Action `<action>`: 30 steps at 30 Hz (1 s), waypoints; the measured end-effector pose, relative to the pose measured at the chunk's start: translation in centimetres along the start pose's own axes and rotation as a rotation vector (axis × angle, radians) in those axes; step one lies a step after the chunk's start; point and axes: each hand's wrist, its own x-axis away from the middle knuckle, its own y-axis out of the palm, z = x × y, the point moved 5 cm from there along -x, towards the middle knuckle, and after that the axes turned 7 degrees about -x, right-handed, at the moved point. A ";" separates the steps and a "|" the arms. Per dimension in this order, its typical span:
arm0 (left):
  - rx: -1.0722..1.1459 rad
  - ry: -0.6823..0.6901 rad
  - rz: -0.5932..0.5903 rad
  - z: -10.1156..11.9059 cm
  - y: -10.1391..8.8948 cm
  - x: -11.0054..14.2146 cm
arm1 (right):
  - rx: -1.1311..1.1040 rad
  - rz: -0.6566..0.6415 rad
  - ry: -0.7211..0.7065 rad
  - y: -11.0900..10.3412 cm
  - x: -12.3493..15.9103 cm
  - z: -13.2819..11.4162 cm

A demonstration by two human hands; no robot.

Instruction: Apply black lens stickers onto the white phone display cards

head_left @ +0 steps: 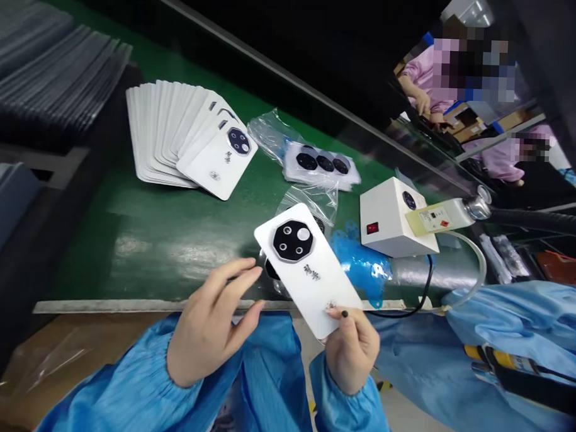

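My right hand (352, 347) grips the lower end of a white phone back cover (321, 286), thumb on top. The cover tilts over the bench's front edge, its black octagonal camera plate (293, 241) facing up at the far end. A small black dot shows at my right thumb. My left hand (215, 320) is empty, fingers apart, just left of the cover and not gripping it. Beyond, a fanned stack of similar white covers (165, 136) lies on the green bench. Sheets with round black camera lens pieces (324, 162) lie behind the held cover, beside clear plastic bags (312, 201).
A white box with a red switch (372, 228) stands at right, a yellowish bottle (436, 216) against it. Blue film scraps (362, 266) lie before it. Racks of thin grey sheets (52, 69) stand at left. A blue-sleeved person (515, 325) is close on the right; others work beyond.
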 end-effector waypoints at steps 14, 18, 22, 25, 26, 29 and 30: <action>-0.287 -0.039 -0.158 -4.5 -1.6 1.6 | -0.732 -0.969 0.746 8.4 5.2 0.0; -0.303 -0.027 -0.148 -4.7 -1.6 1.6 | -0.492 -1.148 0.611 7.1 2.3 -1.2; -0.295 -0.043 -0.123 -4.4 -1.9 0.9 | -0.347 -0.822 0.359 7.8 -2.5 -2.7; -0.058 -0.066 -0.116 -3.7 -2.5 0.1 | -0.399 -0.769 0.264 9.5 -4.1 -3.5; 0.084 -0.080 -0.125 -3.3 -2.7 -0.2 | -0.413 -0.775 0.252 10.0 -4.4 -3.6; 0.439 -0.089 -0.153 -2.1 -3.1 -0.8 | -0.430 -0.802 0.232 10.7 -4.8 -3.6; 0.495 -0.083 -0.151 -1.8 -3.2 -1.0 | -0.435 -0.810 0.227 10.7 -4.9 -3.7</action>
